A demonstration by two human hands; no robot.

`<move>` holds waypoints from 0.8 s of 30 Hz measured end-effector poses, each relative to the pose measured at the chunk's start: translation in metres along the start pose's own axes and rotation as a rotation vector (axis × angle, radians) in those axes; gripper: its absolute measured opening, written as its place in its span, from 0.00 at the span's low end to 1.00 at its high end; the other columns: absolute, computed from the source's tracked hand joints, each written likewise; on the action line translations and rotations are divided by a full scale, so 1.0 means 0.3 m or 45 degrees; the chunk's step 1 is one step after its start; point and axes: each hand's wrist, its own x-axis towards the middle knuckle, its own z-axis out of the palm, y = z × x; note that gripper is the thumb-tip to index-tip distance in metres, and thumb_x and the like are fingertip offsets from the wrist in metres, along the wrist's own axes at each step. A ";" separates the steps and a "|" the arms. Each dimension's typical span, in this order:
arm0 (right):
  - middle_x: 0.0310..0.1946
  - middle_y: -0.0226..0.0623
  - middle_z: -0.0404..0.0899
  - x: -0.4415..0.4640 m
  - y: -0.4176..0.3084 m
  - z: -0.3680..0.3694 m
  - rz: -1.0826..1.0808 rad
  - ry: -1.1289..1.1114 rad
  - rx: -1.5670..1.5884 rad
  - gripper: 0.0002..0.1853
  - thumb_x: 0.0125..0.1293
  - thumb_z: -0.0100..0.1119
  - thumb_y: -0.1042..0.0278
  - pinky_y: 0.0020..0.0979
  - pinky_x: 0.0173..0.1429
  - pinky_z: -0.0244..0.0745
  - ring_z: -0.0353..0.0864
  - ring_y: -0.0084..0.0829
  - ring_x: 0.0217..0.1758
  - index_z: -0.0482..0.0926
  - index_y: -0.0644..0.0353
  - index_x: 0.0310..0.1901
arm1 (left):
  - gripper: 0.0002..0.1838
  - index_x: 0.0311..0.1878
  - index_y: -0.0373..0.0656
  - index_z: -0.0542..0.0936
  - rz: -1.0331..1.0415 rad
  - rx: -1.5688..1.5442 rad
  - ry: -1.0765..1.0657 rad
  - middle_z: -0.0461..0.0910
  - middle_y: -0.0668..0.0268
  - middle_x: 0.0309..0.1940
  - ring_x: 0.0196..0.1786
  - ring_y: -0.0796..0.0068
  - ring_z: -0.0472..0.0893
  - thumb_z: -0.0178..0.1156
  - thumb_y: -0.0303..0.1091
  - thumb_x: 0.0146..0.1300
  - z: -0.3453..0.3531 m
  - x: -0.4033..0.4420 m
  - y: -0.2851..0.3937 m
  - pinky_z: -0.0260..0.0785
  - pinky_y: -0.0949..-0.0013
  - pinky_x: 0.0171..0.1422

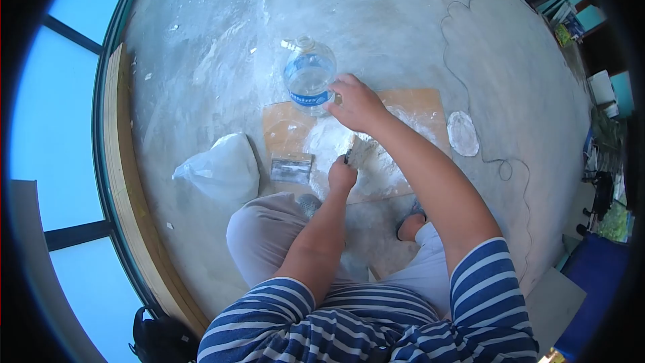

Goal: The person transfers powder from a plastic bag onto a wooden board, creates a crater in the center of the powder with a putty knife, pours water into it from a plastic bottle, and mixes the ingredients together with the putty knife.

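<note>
My left hand (342,175) is closed round the dark handle of a putty knife (348,154). Its blade end, coated in white, is over a heap of white powder (329,138) on a brown board (279,128). My right hand (357,103) is at the right side of a large clear plastic bottle (310,74) with a blue label; its fingers are curved and apart, with the tips at the bottle's edge. Whether they press on it is hard to see. A flat metal-bladed tool (291,168) lies on the board's left part.
A white plastic bag (225,165) stands left of the board. To the right, a white oval object (463,133) lies on the concrete floor, near a thin cable (465,87). Wooden planks (127,175) run along the windows at left. My feet are close to the board's near edge.
</note>
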 end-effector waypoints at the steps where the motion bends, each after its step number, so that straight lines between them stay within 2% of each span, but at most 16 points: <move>1: 0.69 0.49 0.65 0.058 -0.040 0.017 -0.027 -0.011 -0.055 0.26 0.62 0.64 0.51 0.41 0.69 0.68 0.70 0.49 0.68 0.79 0.57 0.59 | 0.19 0.54 0.40 0.79 -0.039 -0.048 0.022 0.83 0.46 0.46 0.51 0.45 0.82 0.55 0.32 0.59 0.005 -0.003 -0.007 0.73 0.50 0.57; 4: 0.73 0.47 0.60 0.226 -0.127 0.056 -0.100 -0.012 -0.218 0.28 0.61 0.65 0.48 0.41 0.71 0.67 0.69 0.51 0.70 0.79 0.52 0.60 | 0.20 0.55 0.38 0.76 -0.155 -0.190 0.082 0.82 0.44 0.45 0.51 0.44 0.81 0.55 0.32 0.59 0.006 -0.018 -0.017 0.72 0.51 0.57; 7: 0.76 0.49 0.54 0.347 -0.199 0.065 0.073 -0.219 -0.265 0.31 0.64 0.62 0.48 0.42 0.71 0.68 0.69 0.50 0.70 0.74 0.50 0.66 | 0.21 0.55 0.35 0.74 -0.337 -0.355 0.167 0.82 0.42 0.44 0.51 0.42 0.81 0.56 0.32 0.58 0.029 -0.003 -0.051 0.72 0.51 0.57; 10: 0.74 0.50 0.57 0.417 -0.187 0.106 0.080 -0.320 -0.183 0.29 0.62 0.65 0.50 0.43 0.69 0.70 0.72 0.49 0.68 0.75 0.53 0.63 | 0.23 0.55 0.34 0.72 -0.489 -0.443 0.182 0.82 0.42 0.45 0.50 0.41 0.81 0.56 0.33 0.57 0.044 0.019 -0.078 0.71 0.51 0.57; 13: 0.64 0.51 0.71 0.392 -0.160 0.119 0.103 -0.094 -0.093 0.24 0.61 0.67 0.57 0.42 0.63 0.74 0.78 0.49 0.60 0.76 0.55 0.57 | 0.23 0.55 0.34 0.72 -0.517 -0.474 0.212 0.81 0.42 0.45 0.51 0.42 0.81 0.56 0.33 0.57 0.031 0.006 -0.075 0.71 0.51 0.57; 16: 0.48 0.46 0.82 0.375 -0.121 0.071 0.355 0.210 0.084 0.20 0.58 0.68 0.62 0.40 0.55 0.76 0.82 0.48 0.51 0.76 0.55 0.51 | 0.23 0.55 0.33 0.72 -0.487 -0.461 0.213 0.81 0.42 0.45 0.51 0.42 0.80 0.57 0.33 0.56 0.015 0.005 -0.061 0.71 0.51 0.57; 17: 0.40 0.46 0.84 0.370 -0.084 0.059 0.327 0.371 0.098 0.17 0.59 0.67 0.64 0.39 0.51 0.77 0.84 0.48 0.45 0.77 0.56 0.50 | 0.23 0.55 0.33 0.72 -0.495 -0.463 0.219 0.81 0.42 0.45 0.51 0.42 0.80 0.57 0.33 0.56 0.014 0.004 -0.059 0.71 0.51 0.57; 20: 0.39 0.48 0.84 0.309 -0.042 -0.067 0.418 0.340 0.064 0.15 0.59 0.67 0.66 0.38 0.51 0.77 0.84 0.45 0.45 0.80 0.58 0.48 | 0.23 0.55 0.34 0.72 -0.488 -0.456 0.221 0.81 0.42 0.46 0.52 0.42 0.80 0.56 0.33 0.56 0.020 0.012 -0.064 0.70 0.51 0.57; 21: 0.40 0.48 0.85 0.265 -0.063 -0.115 0.428 0.341 0.112 0.14 0.59 0.67 0.65 0.37 0.51 0.77 0.84 0.40 0.45 0.82 0.59 0.46 | 0.23 0.55 0.34 0.72 -0.485 -0.447 0.210 0.81 0.43 0.46 0.52 0.42 0.80 0.56 0.33 0.56 0.017 0.009 -0.067 0.70 0.51 0.58; 24: 0.42 0.44 0.85 0.099 -0.150 -0.281 0.399 0.302 0.183 0.16 0.59 0.68 0.64 0.37 0.53 0.77 0.85 0.36 0.46 0.82 0.59 0.47 | 0.23 0.56 0.35 0.72 -0.447 -0.408 0.171 0.81 0.43 0.46 0.52 0.43 0.80 0.56 0.32 0.56 0.019 0.009 -0.104 0.70 0.51 0.58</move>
